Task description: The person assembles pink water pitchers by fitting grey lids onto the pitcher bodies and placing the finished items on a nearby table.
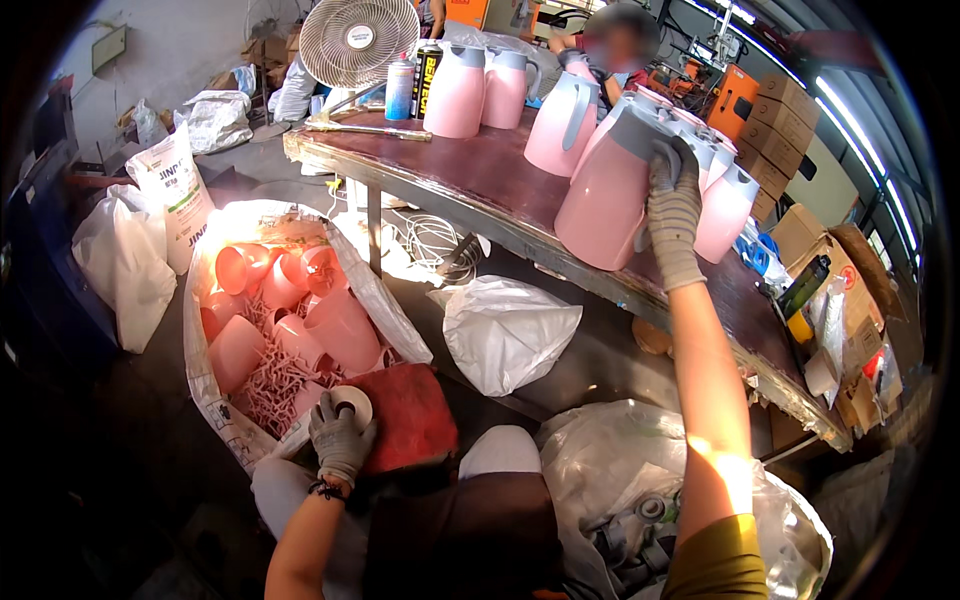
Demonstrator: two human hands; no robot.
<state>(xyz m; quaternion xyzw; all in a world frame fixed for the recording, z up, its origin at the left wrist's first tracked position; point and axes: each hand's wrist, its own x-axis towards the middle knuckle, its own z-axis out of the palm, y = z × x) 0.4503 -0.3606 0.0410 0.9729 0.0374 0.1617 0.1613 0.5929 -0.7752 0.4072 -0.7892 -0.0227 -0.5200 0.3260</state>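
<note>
My gloved right hand [672,215] is gripping the grey-lidded pink jug [612,185] at the edge of the workbench [480,180], while my gloved left hand [340,435] is curling around a small white ring [351,403] beside the sack of pink jug bodies [290,310].

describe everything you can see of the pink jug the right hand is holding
The pink jug is a tall, glossy, plastic-looking body with a grey lid and handle on top. It tilts on the dark table near its front edge, beside other pink jugs. The gloved right hand grips its grey handle.
</note>
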